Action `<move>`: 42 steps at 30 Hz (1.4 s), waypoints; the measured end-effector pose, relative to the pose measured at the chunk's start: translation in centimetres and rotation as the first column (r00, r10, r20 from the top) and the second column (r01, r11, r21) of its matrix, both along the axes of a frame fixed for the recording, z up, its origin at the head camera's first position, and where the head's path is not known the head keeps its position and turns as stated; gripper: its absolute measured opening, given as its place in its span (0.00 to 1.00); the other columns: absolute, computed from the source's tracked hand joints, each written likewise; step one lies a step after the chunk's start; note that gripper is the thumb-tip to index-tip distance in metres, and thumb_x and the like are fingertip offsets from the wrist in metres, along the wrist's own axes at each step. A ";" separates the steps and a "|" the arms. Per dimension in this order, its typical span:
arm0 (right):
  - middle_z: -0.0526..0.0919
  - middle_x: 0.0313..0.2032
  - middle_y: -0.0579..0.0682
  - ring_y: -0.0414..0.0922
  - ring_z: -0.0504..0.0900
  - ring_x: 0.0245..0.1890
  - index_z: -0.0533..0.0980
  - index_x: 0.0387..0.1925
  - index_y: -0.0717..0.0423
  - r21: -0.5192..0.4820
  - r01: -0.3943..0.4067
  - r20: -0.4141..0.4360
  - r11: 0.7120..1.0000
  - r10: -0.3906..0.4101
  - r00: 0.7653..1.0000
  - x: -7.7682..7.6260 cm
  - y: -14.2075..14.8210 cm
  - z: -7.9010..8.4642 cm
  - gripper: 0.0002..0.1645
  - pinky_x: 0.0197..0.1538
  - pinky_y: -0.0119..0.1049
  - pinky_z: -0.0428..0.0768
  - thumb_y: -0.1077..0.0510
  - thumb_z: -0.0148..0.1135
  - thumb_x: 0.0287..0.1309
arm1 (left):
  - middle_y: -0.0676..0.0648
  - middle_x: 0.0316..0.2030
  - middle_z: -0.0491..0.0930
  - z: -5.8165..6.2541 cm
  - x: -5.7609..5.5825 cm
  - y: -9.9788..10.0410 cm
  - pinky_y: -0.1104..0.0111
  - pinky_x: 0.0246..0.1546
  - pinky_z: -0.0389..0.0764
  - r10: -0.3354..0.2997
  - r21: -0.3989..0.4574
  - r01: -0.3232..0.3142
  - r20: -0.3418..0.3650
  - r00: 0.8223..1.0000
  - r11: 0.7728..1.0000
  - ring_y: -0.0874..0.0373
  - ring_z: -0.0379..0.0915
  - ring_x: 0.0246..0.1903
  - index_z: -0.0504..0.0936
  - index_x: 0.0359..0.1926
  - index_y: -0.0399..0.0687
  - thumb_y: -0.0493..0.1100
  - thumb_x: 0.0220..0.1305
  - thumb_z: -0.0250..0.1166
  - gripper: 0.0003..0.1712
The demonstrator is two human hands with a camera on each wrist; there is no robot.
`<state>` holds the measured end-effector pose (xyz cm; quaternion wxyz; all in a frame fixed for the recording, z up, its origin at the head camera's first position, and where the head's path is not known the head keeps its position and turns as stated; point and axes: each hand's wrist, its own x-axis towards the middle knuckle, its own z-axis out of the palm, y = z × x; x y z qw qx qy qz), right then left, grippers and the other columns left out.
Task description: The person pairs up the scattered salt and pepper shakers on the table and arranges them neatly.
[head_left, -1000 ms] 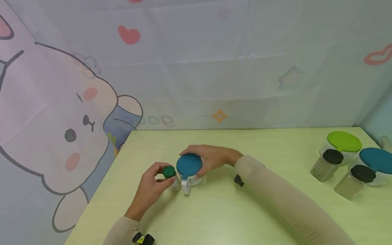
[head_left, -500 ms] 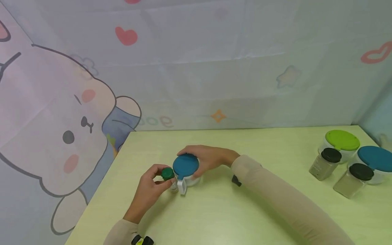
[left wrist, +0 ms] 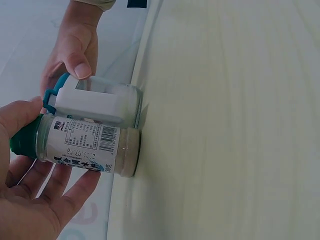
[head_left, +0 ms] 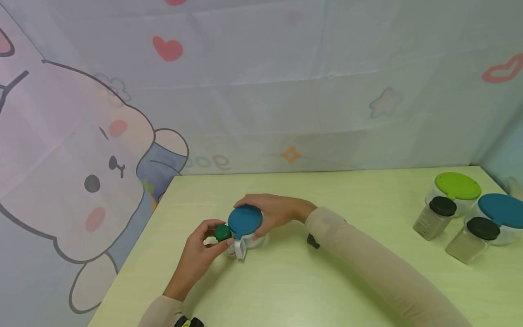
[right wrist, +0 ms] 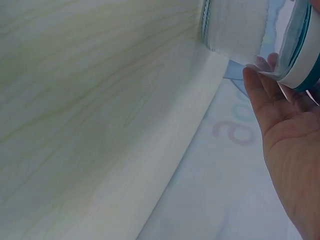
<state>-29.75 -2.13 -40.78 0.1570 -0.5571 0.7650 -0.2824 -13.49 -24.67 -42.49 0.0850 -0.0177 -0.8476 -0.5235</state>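
Observation:
My left hand point(head_left: 197, 252) holds a seasoning bottle point(left wrist: 82, 145) by its upper part, thumb on one side and fingers on the other. The bottle has a green cap point(head_left: 222, 232), a printed label and pale contents. Right beside it is a clear jar point(left wrist: 112, 95) with a blue lid point(head_left: 245, 220) and a white handle point(head_left: 240, 248). From behind and the right, my right hand point(head_left: 278, 212) grips this jar near the lid. White contents show through the jar wall point(right wrist: 237, 27) in the right wrist view. Both containers stand upright on the table, the handle overlapping the bottle in the head view.
At the right of the table point(head_left: 310, 286) stand a jar with a lime-green lid point(head_left: 457, 186), another with a blue lid point(head_left: 503, 210), and two black-capped seasoning jars, one nearer the middle point(head_left: 431, 223) and one farther right point(head_left: 466, 246). A printed cloth point(head_left: 253, 104) hangs behind the table.
The blue-lidded jar has slid slightly left with my right hand, closer to the bottle, and its handle now covers part of it. My left hand stays nearly still; the head view shifted a little.

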 end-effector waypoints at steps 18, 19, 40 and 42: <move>0.71 0.66 0.43 0.41 0.72 0.61 0.64 0.72 0.47 -0.005 -0.010 -0.001 1.000 0.010 1.000 0.1 -0.6 0.2 0.50 0.63 0.37 0.76 0.40 0.76 0.52 | 0.43 0.51 0.78 -0.1 0.3 -0.2 0.71 0.47 0.85 0.014 0.087 -0.017 0.029 0.999 0.996 0.50 0.74 0.54 0.76 0.54 0.44 0.40 0.61 0.75 0.23; 0.71 0.66 0.43 0.41 0.72 0.61 0.64 0.72 0.47 -0.003 -0.009 -0.003 1.000 0.009 1.000 0.1 -0.7 0.2 0.50 0.63 0.37 0.76 0.40 0.76 0.52 | 0.43 0.51 0.78 -0.1 0.3 -0.2 0.70 0.47 0.85 0.013 0.088 -0.016 0.027 1.000 0.996 0.50 0.74 0.54 0.76 0.54 0.44 0.40 0.61 0.75 0.23; 0.71 0.65 0.41 0.40 0.72 0.61 0.63 0.72 0.45 -0.017 0.028 0.094 0.999 -0.026 0.995 0.0 -0.9 -0.5 0.51 0.62 0.36 0.76 0.43 0.78 0.50 | 0.45 0.51 0.79 -0.1 0.7 -0.4 0.70 0.48 0.84 0.012 0.071 -0.013 0.017 1.000 0.997 0.51 0.76 0.52 0.77 0.54 0.45 0.42 0.61 0.75 0.23; 0.71 0.65 0.41 0.40 0.72 0.60 0.63 0.71 0.43 -0.026 0.031 0.117 0.999 -0.028 0.993 -0.1 -0.9 -0.7 0.50 0.62 0.35 0.76 0.43 0.78 0.50 | 0.45 0.51 0.79 -0.1 0.6 -0.4 0.70 0.48 0.84 0.011 0.071 -0.013 0.016 1.000 0.997 0.51 0.76 0.52 0.77 0.54 0.45 0.42 0.61 0.75 0.23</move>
